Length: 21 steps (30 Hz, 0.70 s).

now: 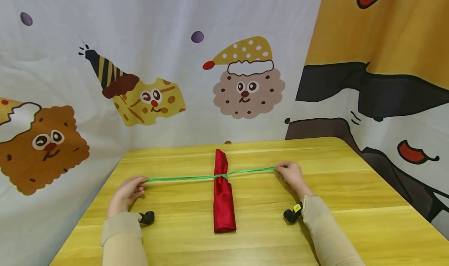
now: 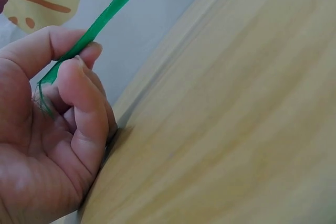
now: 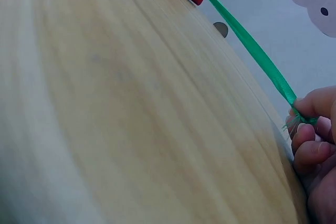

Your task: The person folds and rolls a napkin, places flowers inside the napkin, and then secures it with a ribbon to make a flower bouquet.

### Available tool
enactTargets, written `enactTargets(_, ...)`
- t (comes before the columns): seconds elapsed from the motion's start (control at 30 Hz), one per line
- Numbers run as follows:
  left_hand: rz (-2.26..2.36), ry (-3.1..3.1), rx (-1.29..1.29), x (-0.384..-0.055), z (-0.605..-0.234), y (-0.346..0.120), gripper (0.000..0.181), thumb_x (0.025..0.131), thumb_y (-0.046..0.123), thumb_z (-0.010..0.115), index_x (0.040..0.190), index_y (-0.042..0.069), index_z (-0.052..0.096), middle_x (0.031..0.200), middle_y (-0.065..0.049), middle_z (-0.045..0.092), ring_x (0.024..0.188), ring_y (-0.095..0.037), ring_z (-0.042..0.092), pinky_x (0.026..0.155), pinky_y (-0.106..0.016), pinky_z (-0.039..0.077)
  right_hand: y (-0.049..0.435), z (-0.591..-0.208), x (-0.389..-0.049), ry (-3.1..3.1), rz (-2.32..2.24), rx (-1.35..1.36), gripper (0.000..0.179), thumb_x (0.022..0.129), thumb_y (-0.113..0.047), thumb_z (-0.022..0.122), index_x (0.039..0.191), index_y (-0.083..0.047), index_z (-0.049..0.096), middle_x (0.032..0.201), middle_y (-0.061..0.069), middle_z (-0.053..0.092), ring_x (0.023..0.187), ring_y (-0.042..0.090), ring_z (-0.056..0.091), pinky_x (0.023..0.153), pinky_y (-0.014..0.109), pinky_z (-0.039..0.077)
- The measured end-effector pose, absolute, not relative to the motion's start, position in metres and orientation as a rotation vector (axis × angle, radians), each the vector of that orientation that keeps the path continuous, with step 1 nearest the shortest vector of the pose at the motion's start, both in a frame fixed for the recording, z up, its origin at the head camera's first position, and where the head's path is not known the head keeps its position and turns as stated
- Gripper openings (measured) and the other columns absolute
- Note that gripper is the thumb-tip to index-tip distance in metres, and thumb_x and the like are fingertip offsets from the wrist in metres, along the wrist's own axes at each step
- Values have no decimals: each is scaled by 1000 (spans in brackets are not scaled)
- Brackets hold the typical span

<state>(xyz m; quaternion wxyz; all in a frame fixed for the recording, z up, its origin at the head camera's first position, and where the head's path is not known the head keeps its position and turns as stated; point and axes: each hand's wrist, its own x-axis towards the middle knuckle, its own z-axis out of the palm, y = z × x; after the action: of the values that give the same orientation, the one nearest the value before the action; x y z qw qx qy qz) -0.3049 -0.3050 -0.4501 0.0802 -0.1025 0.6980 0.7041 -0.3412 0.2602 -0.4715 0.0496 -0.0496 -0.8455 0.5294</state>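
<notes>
A folded, shiny dark red cloth (image 1: 224, 209) lies lengthwise on the wooden table, gathered in at its upper part. Around that narrow part runs a green ribbon (image 1: 186, 178), crossed over itself on top and stretched out to both sides. My left hand (image 1: 128, 192) pinches the ribbon's left end between thumb and finger. In the left wrist view, frayed threads of the ribbon (image 2: 113, 11) hang by the palm. On the other side my right hand (image 1: 291, 173) pinches the right end, and a frayed tip of the ribbon (image 3: 252, 45) shows at the fingertips in the right wrist view.
The yellow wooden table (image 1: 259, 238) has its back edge against a white curtain (image 1: 161, 32) printed with cartoon figures. Black wrist cameras sit at both cuffs, one beside the left sleeve (image 1: 124, 234) and one beside the right sleeve (image 1: 326, 227).
</notes>
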Motion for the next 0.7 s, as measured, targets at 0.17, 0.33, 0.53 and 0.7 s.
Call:
enactTargets(0.17,2136,2076,-331,-305,-452,-306,24,97,9,53,75,15,61,66,5,50,54,-4,49,53,-19,48,259,-473,-342,-2564,1609,-154,20,93,-16,61,98,2,67,64,6,56,53,15,49,45,26,40)
enactTargets(0.33,2154,2063,-335,-305,-453,-306,25,96,9,53,73,14,60,64,5,50,53,-4,49,52,-19,48,259,-473,-343,-2552,1605,-150,20,91,-16,63,97,2,68,63,6,56,52,15,49,45,26,41)
enactTargets(0.53,2179,2052,-337,-303,-451,-306,25,96,8,52,73,15,61,63,5,49,53,-4,48,51,-19,48,259,-473,-343,-2542,1602,-145,19,91,-16,63,95,2,68,61,5,56,52,14,49,45,26,41)
enactTargets(0.7,2224,2016,-377,-302,-450,-305,28,95,7,53,69,16,60,61,6,48,52,-3,47,51,-17,47,259,-473,-342,-2533,1608,-151,19,90,-15,63,95,2,67,60,5,54,50,14,48,44,26,40)
